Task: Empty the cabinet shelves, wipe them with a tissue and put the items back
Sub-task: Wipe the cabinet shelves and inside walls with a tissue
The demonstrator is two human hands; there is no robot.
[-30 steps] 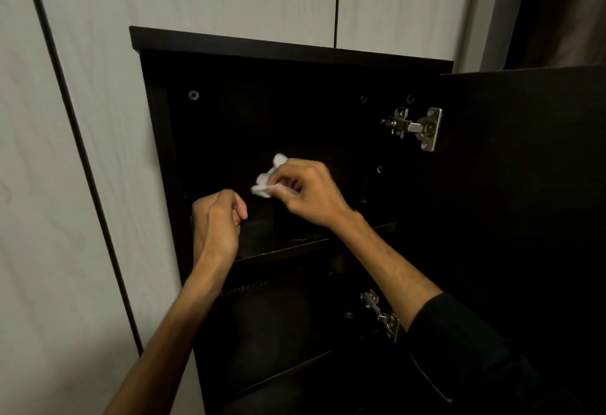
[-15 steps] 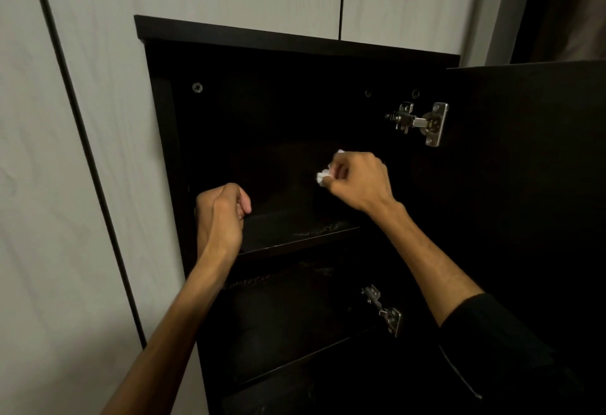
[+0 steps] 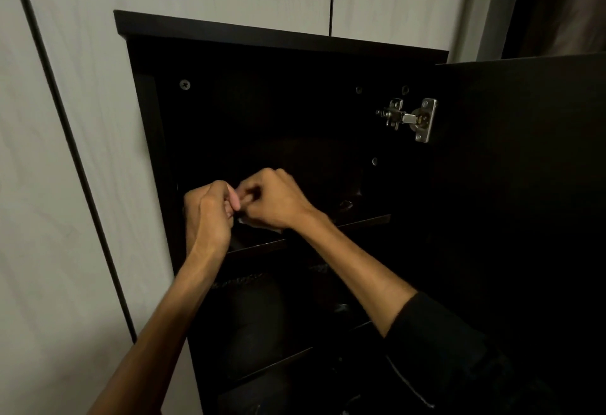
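Observation:
The dark cabinet (image 3: 278, 32) stands open and its upper shelf (image 3: 364, 221) looks bare. My right hand (image 3: 278, 201) is closed on the white tissue (image 3: 241, 220), of which only a small pale scrap shows under the fingers. My left hand (image 3: 208, 214) is curled shut right beside it, fingertips touching the right hand's fingers just above the shelf's front left part. I cannot tell whether the left hand grips the tissue too.
The cabinet door (image 3: 524, 185) hangs open on the right, held by a metal hinge (image 3: 413, 119). A lower shelf (image 3: 272, 365) sits below in deep shadow with dim shapes on it. Pale wardrobe panels (image 3: 65, 185) surround the cabinet.
My right hand has come back from the shelf's right side to the front left with the tissue. It now meets my left hand, which stayed curled near the shelf edge.

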